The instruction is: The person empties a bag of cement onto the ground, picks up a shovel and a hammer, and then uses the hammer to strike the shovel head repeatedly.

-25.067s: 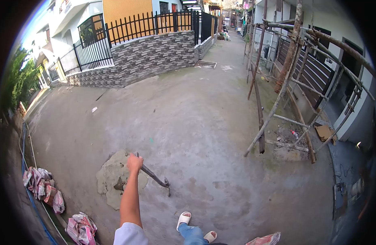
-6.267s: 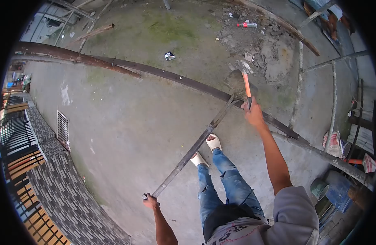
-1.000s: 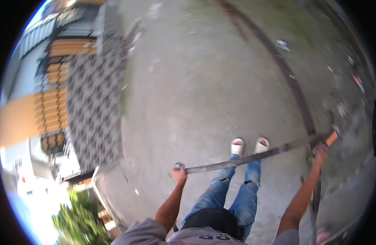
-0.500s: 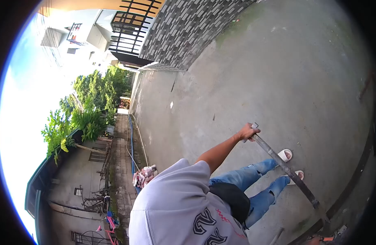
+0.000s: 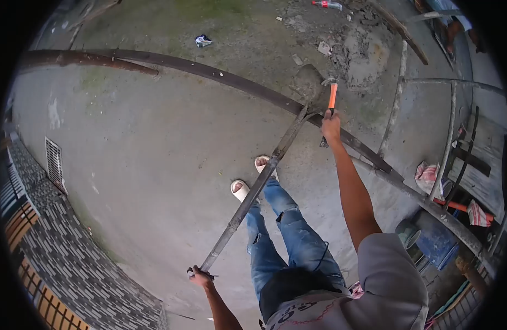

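Observation:
My left hand [image 5: 201, 276] is closed around the grip at the near end of a long-handled shovel [image 5: 252, 193]. The shovel slants up and away to the right, passing in front of my feet. Its grey, dirt-coated blade [image 5: 307, 82] lies past a dark metal beam [image 5: 237, 81] on the ground. Close to the blade, my right hand [image 5: 331, 126] is wrapped around the dark lower part of a hammer [image 5: 333, 97] with an orange handle. The hammer's metal head points away from me, beside the blade's right edge.
A heap of grey cement-like rubble [image 5: 369, 55] lies beyond the beam. Metal pipes [image 5: 399, 99] form a frame on the right. A blue container [image 5: 438, 242] and a bucket [image 5: 407, 234] stand at lower right. A plastic bottle [image 5: 327, 5] and wrapper [image 5: 203, 40] lie farther off.
My view has swung from the street and houses down to the ground by the shovel. My right hand and the hammer now show clearly. The left hand still holds the shovel's grip.

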A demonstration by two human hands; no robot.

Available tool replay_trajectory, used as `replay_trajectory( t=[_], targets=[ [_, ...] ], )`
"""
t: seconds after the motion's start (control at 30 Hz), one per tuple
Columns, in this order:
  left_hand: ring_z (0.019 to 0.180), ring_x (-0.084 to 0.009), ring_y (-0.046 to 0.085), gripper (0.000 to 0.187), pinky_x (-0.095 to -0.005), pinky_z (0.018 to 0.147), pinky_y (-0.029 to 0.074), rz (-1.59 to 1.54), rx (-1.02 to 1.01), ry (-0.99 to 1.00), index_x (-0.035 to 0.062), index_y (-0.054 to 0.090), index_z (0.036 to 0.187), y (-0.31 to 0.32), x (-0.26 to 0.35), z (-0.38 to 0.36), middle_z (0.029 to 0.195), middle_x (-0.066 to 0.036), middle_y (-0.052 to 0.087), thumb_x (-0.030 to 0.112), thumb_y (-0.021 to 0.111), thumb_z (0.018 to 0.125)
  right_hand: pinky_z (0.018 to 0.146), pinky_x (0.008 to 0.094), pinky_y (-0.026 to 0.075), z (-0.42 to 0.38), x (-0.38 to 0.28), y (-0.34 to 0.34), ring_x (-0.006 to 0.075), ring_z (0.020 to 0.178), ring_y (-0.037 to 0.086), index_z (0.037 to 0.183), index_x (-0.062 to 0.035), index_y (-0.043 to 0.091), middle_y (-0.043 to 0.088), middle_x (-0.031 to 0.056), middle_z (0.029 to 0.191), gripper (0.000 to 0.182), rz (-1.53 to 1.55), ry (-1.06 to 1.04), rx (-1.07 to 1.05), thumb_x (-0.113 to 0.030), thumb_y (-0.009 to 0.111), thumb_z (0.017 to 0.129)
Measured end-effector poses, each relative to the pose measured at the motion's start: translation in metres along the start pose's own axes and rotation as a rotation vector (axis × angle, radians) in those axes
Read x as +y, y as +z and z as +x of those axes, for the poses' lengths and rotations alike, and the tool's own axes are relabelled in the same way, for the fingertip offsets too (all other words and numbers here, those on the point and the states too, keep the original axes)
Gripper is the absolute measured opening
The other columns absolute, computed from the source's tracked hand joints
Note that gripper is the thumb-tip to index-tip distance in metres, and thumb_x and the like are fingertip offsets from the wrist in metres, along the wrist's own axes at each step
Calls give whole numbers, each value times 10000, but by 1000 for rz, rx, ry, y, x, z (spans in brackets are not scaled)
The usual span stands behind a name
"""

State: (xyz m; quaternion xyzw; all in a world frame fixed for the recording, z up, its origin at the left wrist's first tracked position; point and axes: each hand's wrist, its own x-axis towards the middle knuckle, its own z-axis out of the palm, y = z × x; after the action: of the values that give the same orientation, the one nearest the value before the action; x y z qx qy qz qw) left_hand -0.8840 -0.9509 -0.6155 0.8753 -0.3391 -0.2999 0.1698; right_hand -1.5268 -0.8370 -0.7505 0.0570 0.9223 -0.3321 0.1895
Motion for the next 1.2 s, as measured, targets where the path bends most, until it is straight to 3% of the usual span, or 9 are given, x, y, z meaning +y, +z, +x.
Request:
replay_trajectory(
  t=[0.13,0.2,0.4,0.6,0.73,0.77,0.93,1.13,1.2],
  targets=[
    [322,-124,307,284,-282,303,252,-16,24,67,2,402,575,-3,5,-11,466,-38,389,211,556,691,671,478,406,-62,-33,14,435,730,543,935,25,410,557,253,738,251,-16,90,135,-218,392,877],
    [316,-132,319,281,-284,303,264,16,38,35,-2,415,598,4,12,-21,463,-47,391,226,553,687,653,483,403,-93,-33,15,437,748,544,905,35,421,555,266,729,261,8,-17,131,-223,396,872],
    [310,-140,335,296,-289,293,268,17,109,27,-14,421,615,-8,-6,-16,468,-56,408,240,552,690,635,474,408,-43,-44,25,439,741,540,930,31,396,552,265,713,232,152,181,72,-188,415,857],
    [301,-141,320,313,-288,288,255,57,77,-48,-11,397,565,-10,-7,-11,444,-55,390,238,553,672,610,475,414,-44,-47,9,418,688,553,895,37,392,557,251,693,230,25,183,0,-185,431,847],
    [314,-145,322,315,-292,294,260,15,126,33,-26,397,533,0,7,-28,455,-59,403,222,552,653,614,467,427,-41,-59,2,418,686,558,924,52,395,561,263,727,234,-105,-40,127,-164,427,841],
    [296,-150,341,331,-289,279,257,51,109,38,-2,405,564,-6,-22,-2,431,-57,384,269,568,661,616,462,432,-56,-54,-2,418,693,559,929,62,387,559,268,724,258,-124,-63,112,-170,447,833],
    [306,-151,340,339,-291,288,264,115,172,-15,-10,400,568,-7,-7,-15,447,-54,392,272,559,671,647,472,442,-3,-58,-5,425,732,557,993,58,352,559,281,734,320,-248,-111,-13,-166,489,810],
    [317,-152,325,353,-305,302,273,101,139,-2,-13,392,608,-2,-23,1,476,-67,408,288,567,668,627,466,450,-63,-56,-10,430,727,554,937,51,374,564,264,716,283,-276,-140,2,-165,503,807],
    [315,-156,330,343,-301,301,287,77,98,16,-25,420,627,-9,-21,4,482,-74,421,283,565,670,625,471,448,-33,-62,-8,431,718,555,926,51,378,563,262,709,268,-275,-115,1,-158,498,809]
  ],
)
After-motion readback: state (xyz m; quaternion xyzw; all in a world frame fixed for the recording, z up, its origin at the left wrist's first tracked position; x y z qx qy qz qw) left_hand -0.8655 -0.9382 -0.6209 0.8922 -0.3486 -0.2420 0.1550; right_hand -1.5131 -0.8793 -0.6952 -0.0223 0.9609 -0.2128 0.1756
